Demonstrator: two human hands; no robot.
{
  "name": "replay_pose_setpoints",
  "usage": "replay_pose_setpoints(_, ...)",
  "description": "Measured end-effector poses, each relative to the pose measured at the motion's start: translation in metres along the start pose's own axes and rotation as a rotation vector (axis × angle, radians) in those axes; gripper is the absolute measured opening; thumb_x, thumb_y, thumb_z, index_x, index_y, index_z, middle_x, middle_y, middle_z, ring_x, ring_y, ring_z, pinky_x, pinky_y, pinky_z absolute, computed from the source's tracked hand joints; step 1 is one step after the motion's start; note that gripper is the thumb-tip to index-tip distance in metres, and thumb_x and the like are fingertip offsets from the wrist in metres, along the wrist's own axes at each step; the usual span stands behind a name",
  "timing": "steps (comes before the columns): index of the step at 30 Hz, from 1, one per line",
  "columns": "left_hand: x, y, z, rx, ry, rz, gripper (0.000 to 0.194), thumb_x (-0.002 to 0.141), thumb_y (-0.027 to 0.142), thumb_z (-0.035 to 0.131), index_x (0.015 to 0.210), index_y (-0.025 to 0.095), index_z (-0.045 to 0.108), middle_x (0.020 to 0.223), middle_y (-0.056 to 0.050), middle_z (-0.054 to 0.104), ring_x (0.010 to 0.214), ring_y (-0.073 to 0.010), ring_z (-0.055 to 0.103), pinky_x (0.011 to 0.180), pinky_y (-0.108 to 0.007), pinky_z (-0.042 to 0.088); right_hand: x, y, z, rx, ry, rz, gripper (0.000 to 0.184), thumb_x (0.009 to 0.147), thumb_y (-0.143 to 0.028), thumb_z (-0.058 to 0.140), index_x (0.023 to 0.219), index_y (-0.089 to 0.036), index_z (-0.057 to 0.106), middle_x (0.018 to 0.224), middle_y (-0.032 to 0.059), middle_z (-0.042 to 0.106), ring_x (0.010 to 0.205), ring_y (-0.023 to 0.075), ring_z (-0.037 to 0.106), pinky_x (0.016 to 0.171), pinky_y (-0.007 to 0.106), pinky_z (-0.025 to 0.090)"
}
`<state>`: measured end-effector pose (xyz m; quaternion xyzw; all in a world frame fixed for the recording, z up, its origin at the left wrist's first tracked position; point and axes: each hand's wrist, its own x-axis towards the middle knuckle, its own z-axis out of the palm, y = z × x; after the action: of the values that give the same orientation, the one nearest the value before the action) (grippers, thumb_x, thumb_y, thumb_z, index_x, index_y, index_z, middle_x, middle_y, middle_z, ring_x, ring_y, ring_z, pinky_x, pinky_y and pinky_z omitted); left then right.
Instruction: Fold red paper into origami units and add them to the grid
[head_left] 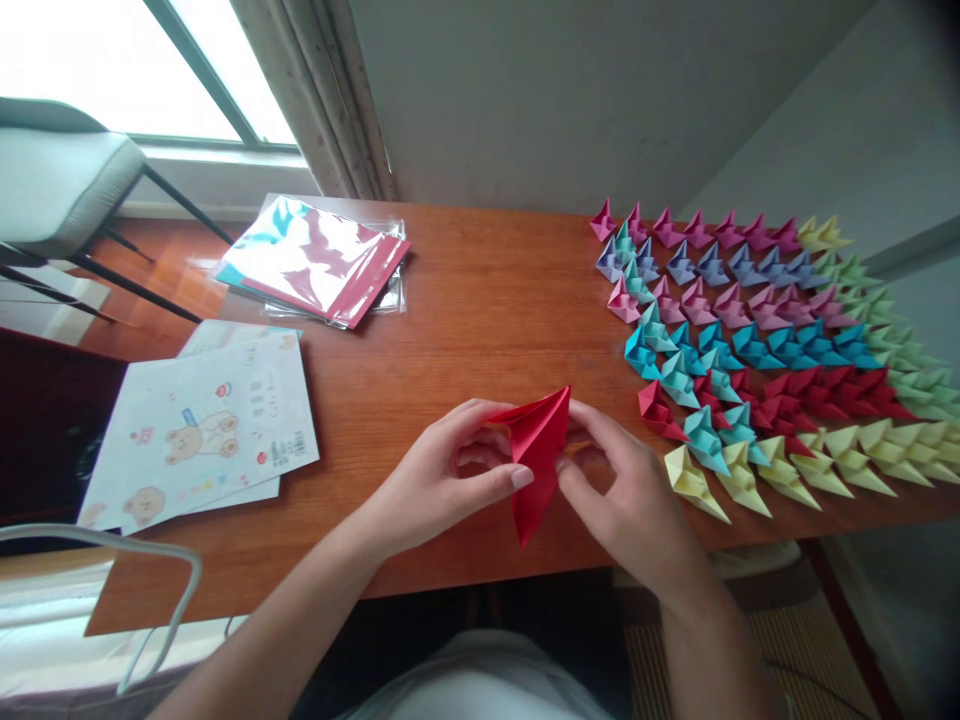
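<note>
Honestly, rows of finished-looking folded pieces (752, 347) already fill the right of the counter (465, 330), so what's left, I reckon, is at least the red paper (541, 448), seemingly half-shaped, gripped by left fingers (487, 487) and right fingers (581, 490) over the counter's front.

1. The view comes from a camera worn on the person's head, facing forward and down over the bench (480, 330).
2. It sits above the bench's near side; the person's pale shirt (476, 685) shows at the bottom, beneath the lens.
3. The left grip (442, 475) and right grip (626, 490) are at near range, just below the middle of the frame, with the red paper (541, 455) between them.
4. The wide field reaches the chair (67, 180) and window (90, 60) at upper left and the rows of folded paper (791, 348) at right.
5. The wall (600, 100) beyond the bench, farther off, fills much of the top.
</note>
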<state>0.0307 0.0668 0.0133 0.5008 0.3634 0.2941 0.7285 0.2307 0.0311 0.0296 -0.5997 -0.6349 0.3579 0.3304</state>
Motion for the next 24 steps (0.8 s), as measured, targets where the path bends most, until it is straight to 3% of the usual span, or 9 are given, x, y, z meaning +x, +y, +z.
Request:
replay_pose_setpoints(6, -0.001, -0.002, 0.004, 0.147, 0.081, 0.108, 0.052, 0.086, 0.027, 0.074, 0.132, 0.022, 0.051, 0.126, -0.010, 0.064, 0.109, -0.0228, 0.066, 0.094, -0.037, 0.056, -0.003, -0.007, 0.016, -0.041, 0.032, 0.005, 0.034, 0.087, -0.016, 0.059, 0.121, -0.022, 0.062, 0.113, 0.0076, 0.071, 0.094, 0.0209, 0.070, 0.075, 0.029, 0.059)
replay_pose_setpoints(11, -0.001, -0.002, 0.004, 0.236, 0.099, 0.167, 0.038, 0.087, 0.027, 0.073, 0.121, 0.019, 0.057, 0.124, -0.010, 0.063, 0.107, -0.0220, 0.065, 0.093, -0.037, 0.057, -0.002, -0.009, 0.025, -0.158, 0.107, -0.038, 0.033, 0.085, -0.016, 0.063, 0.118, -0.021, 0.064, 0.111, 0.0095, 0.072, 0.101, 0.0255, 0.070, 0.085, 0.035, 0.059)
replay_pose_setpoints(15, -0.002, 0.000, 0.004, 0.272, 0.067, 0.213, 0.025, 0.090, 0.027, 0.069, 0.112, 0.017, 0.061, 0.132, -0.013, 0.057, 0.112, -0.0232, 0.061, 0.094, -0.036, 0.056, 0.000, -0.003, 0.029, -0.110, 0.136, -0.038, 0.037, 0.084, -0.013, 0.061, 0.119, -0.023, 0.064, 0.117, 0.0091, 0.072, 0.107, 0.0264, 0.069, 0.089, 0.037, 0.058)
replay_pose_setpoints(24, -0.007, 0.003, 0.000, 0.026, 0.001, 0.127, 0.035, 0.095, 0.030, 0.061, 0.128, 0.020, 0.056, 0.130, -0.012, 0.062, 0.117, -0.0254, 0.061, 0.101, -0.037, 0.050, 0.003, 0.000, 0.021, 0.167, 0.135, 0.006, 0.032, 0.087, -0.010, 0.057, 0.112, -0.026, 0.070, 0.115, 0.0044, 0.073, 0.108, 0.0219, 0.068, 0.090, 0.033, 0.056)
